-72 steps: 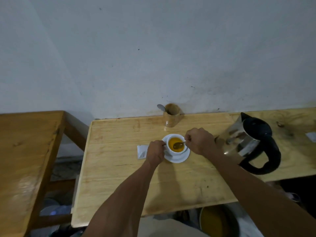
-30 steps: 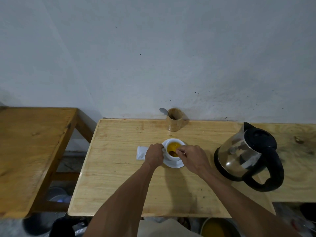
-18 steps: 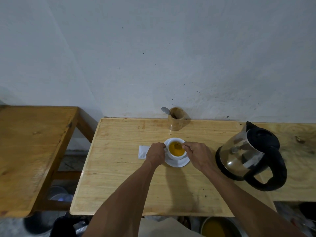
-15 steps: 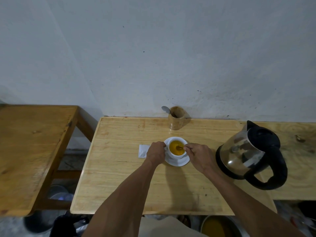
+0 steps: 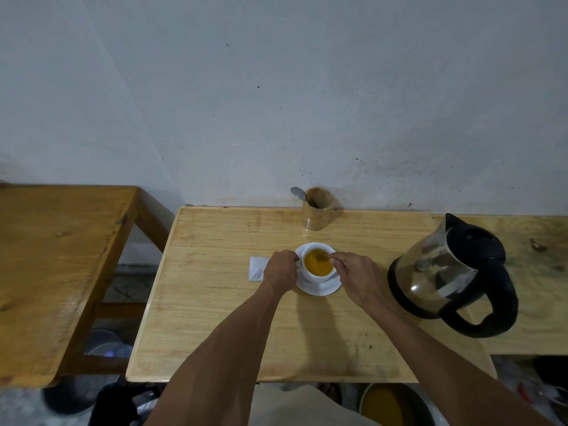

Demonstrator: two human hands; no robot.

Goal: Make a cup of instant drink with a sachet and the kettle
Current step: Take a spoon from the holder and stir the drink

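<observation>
Head view: no brand, label or writing can be read on anything here; the sachet (image 5: 257, 268) is a plain white packet lying flat on the table (image 5: 215, 318), just left of the left hand (image 5: 280, 271) and partly hidden by it.

The cup (image 5: 318, 264) is white and stands on a white saucer (image 5: 319, 289) near the middle of the table; it holds an orange-yellow drink; the left hand is closed against the cup's left side, fingers curled at the rim or handle, though the handle itself is hidden; the right hand (image 5: 358, 279) sits just right of the cup, its fingertips pinched on the stem of a spoon (image 5: 322, 257) whose bowl dips into the drink at the far side of the cup.

The kettle (image 5: 445, 272) stands to the right of the right hand, apart from it; its body is shiny steel, its lid, base and handle black, the handle turned toward the near right.

Behind the cup, against the wall (image 5: 276, 103), stands a small wooden holder (image 5: 317, 212) with a second spoon (image 5: 298, 193) leaning out to the left.

The table is pale varnished wood with a lipped edge; a darker wooden bench (image 5: 55, 256) stands to its left, with a gap between them; the wall is grey-white, scuffed and stained near the table line; under the near edge a round pan (image 5: 396, 405) of yellow stuff shows, along with dim clutter on the floor.
</observation>
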